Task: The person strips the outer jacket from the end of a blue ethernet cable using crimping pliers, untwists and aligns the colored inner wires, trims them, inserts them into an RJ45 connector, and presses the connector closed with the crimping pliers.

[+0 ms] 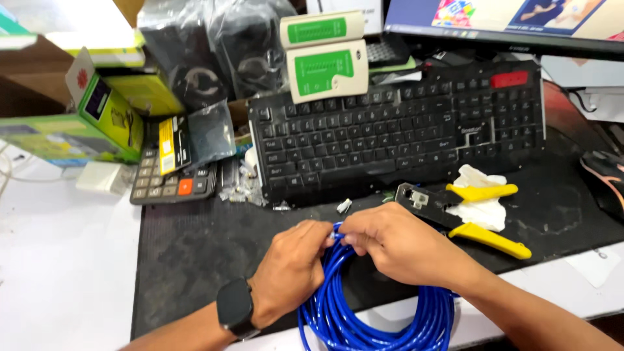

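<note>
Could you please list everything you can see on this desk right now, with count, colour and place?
cable: one coil, blue, front centre, held by both hands
crimper: one, black with yellow handles, right of the hands
tissue: one, white, under the crimper
keyboard: one, black, centre back
tester: two parts, cream and green, leaning above the keyboard
calculator: one, dark, left of the keyboard
connectors: small pile, clear, by the keyboard's left end
boxes: several, green, back left
mouse: one, dark, right edge
mat: one, black, under it all
watch: one, black, left wrist
left hand: fingers on cable
right hand: fingers on cable
</note>
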